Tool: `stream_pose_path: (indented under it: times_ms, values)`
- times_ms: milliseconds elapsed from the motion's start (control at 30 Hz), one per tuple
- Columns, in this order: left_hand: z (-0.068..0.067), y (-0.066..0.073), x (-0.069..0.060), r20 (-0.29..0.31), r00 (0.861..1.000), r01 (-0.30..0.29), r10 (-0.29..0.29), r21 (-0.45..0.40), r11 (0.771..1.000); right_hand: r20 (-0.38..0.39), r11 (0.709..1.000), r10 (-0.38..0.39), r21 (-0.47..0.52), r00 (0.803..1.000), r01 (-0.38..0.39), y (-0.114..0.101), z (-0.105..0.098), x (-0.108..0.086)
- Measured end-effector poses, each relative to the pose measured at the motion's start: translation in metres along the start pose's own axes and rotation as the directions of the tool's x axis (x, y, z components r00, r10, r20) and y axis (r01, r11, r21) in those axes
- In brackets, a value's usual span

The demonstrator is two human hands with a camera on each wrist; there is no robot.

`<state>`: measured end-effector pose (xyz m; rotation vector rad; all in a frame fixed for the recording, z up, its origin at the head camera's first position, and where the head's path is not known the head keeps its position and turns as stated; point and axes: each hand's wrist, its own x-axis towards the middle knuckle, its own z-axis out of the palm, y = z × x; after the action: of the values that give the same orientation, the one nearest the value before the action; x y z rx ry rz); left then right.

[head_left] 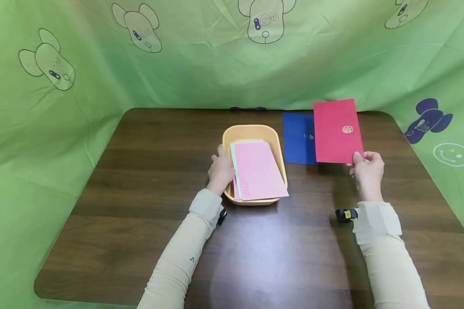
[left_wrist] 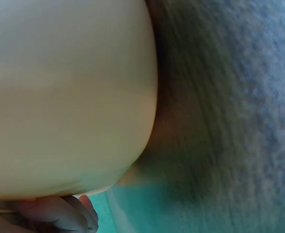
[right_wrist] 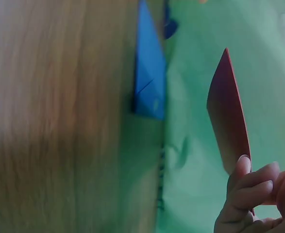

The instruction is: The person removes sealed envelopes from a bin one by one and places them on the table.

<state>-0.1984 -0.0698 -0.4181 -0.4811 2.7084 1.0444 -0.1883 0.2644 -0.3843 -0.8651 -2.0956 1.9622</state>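
A cream plastic basket (head_left: 251, 131) stands at the middle of the table, holding pink envelopes (head_left: 260, 171) and a pale green one. The left hand (head_left: 220, 171) grips its left rim; in the left wrist view that hand (left_wrist: 59, 213) shows at the bottom beside the basket wall (left_wrist: 69, 107). The right hand (head_left: 369, 174) pinches a red envelope (head_left: 337, 133) with a gold emblem by its lower right corner, above the table. The right wrist view shows the hand (right_wrist: 254, 199) with the red envelope (right_wrist: 227, 116) between thumb and fingers. A blue envelope (head_left: 298, 141) lies partly behind it.
The brown wooden table (head_left: 147, 206) reaches to a green curtain (head_left: 201, 77) printed with cartoon animal heads, which hangs behind it and at both sides. The blue envelope lies near the table's back edge, right of the basket.
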Motion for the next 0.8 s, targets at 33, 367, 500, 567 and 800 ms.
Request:
stream_pose_path:
  times_ms: [33,367,500,567,800]
  values:
    - [0.0,0.0,0.0,-0.003,1.0,-0.001,0.001,0.003,1.0,-0.003,1.0,0.003,-0.015,1.0,-0.003,0.0,0.0,0.004]
    - [0.0,0.0,-0.002,-0.015,1.0,-0.005,0.005,0.026,1.0,-0.004,0.994,0.113,0.005,0.994,-0.113,0.003,-0.005,0.033]
    - [0.001,0.0,-0.004,-0.012,1.0,-0.01,0.01,0.016,1.0,-0.016,0.988,0.154,0.021,0.988,-0.153,0.008,-0.011,0.038]
    - [0.001,0.0,-0.004,-0.016,1.0,-0.018,0.018,0.016,1.0,-0.014,0.987,0.158,0.018,0.987,-0.158,0.012,-0.014,0.04]
    - [-0.001,0.0,-0.002,-0.026,0.999,-0.025,0.026,0.021,0.999,0.021,0.962,0.19,-0.204,0.982,-0.182,0.024,-0.022,0.048]
